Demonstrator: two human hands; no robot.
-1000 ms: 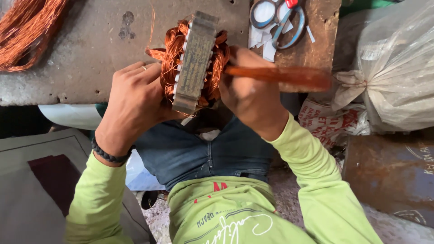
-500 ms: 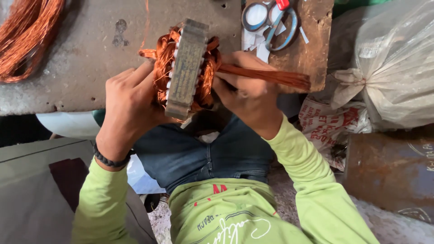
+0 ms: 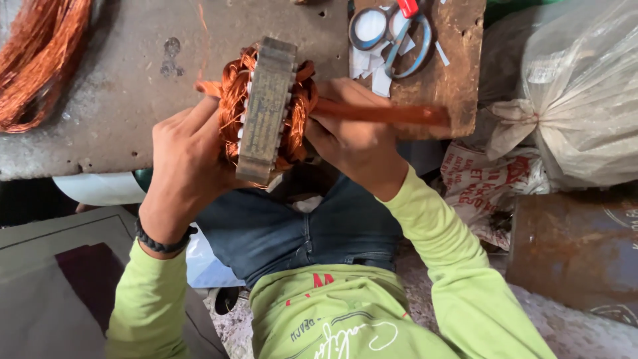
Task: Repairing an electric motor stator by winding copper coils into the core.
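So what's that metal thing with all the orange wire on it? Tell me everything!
The wound metal core is a grey, worn stack of thin plates, seen edge-on and slightly tilted. Shiny copper wire coils bulge from both its sides. The left hand grips it from one side, the right hand presses the other, holding a reddish stick against the coils. It sits at the grey workbench edge.

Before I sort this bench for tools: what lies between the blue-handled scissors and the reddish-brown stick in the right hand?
In the head view, white paper scraps lie on the wooden board between scissors and stick.
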